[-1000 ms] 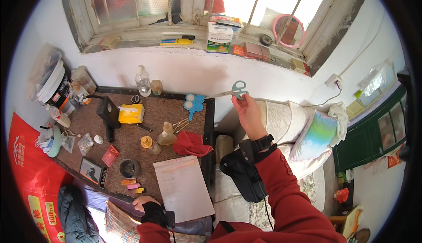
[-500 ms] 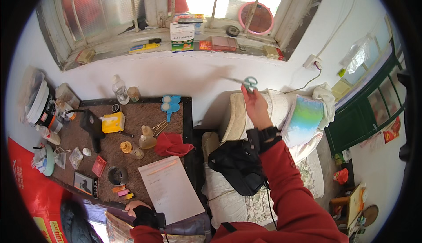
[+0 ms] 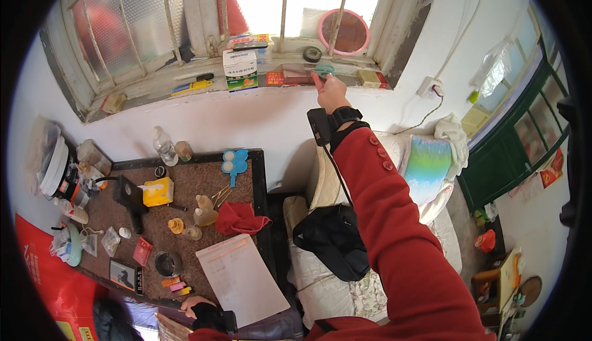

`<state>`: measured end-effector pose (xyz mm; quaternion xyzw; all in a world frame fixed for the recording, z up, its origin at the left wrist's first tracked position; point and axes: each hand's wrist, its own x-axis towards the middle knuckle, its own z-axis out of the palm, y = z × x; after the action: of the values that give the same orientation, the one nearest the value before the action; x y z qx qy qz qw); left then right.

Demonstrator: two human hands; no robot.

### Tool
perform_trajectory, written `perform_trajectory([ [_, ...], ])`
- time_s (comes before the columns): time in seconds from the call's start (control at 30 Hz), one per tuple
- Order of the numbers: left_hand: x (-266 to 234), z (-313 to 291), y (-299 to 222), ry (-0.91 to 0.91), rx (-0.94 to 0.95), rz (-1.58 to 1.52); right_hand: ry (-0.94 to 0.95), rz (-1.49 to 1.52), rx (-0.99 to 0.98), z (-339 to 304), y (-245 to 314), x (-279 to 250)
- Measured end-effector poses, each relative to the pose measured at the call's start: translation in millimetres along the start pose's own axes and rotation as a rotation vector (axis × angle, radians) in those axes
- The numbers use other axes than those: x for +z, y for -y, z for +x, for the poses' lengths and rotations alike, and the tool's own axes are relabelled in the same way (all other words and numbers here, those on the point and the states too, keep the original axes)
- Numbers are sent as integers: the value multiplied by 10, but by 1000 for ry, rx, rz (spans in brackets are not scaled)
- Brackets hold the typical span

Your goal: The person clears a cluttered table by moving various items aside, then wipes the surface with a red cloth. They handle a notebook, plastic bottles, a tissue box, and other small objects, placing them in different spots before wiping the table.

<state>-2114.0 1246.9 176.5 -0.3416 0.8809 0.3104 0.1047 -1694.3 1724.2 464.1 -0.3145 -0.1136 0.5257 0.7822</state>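
Scissors [image 3: 322, 69] with teal handles lie flat at the windowsill [image 3: 185, 85], pinched in the outstretched right hand [image 3: 330, 91]. Left hand [image 3: 198, 307], fingers curled, rests empty by the paper sheet [image 3: 242, 278], steadying the reach.

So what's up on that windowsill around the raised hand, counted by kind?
Boxes: 3 (white-and-green box, flat red box, small tan box)
Pink-rimmed round mirror: 1
Tape roll: 1
Teal-handled scissors, gripped in the fingers of the right hand: 1
Total: 6
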Motion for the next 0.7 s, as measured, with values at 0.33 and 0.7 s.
perform_trajectory([
  [0.33, -150, -217, -98, -40, -77, -103, 294, -929, -52, -209, 271, -90],
  [0.7, 199, 359, 111, 125, 68, 242, -178, -1737, -1260, 115, 532, -1032],
])
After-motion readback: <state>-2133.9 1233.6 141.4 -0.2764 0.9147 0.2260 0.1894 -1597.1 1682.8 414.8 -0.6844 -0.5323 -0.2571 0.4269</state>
